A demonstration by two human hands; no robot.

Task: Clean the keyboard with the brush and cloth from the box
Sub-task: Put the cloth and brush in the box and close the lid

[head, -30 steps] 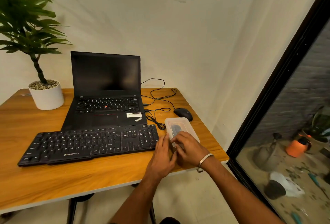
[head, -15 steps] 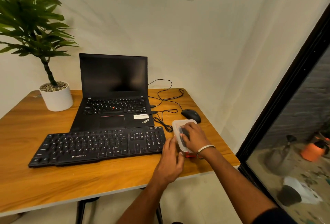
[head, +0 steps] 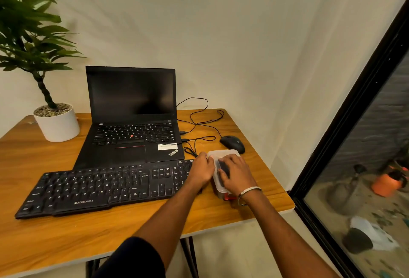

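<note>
While both forearms reach in from the near edge, hands now further up the box than a second ago: right hand (head: pixel 235 172) moved from the near end to lie flat over the lid, fingers spread toward the far end; left hand (head: pixel 202 168) shifted up the left wall, fingers curled on the far-left rim corner near the keyboard's end. So right reads open and pressing down, left gripping the box (head: pixel 223 153). Lid apparently not off yet; reads as bracing the body and working the rim loose, i.e. opening step only, cleaning not started. Brush and cloth not identifiable; only a dark shape through the translucent lid under the right palm and a red bit at the box's near end. Box sits on table (head: pixel 66 240) at the right side, just right of keyboard (head: pixel 106 187), touching or nearly so, can't tell. Keyboard untouched, lying across the front of the laptop (head: pixel 132 122). Beyond the box: mouse (head: pixel 232 143) just behind it, cables (head: pixel 199 120) looping to the laptop. Far left: plant pot (head: pixel 57 122). Next likely needs: lift one lid corner while holding the base down; risk of the light box skidding toward the table edge.
</note>
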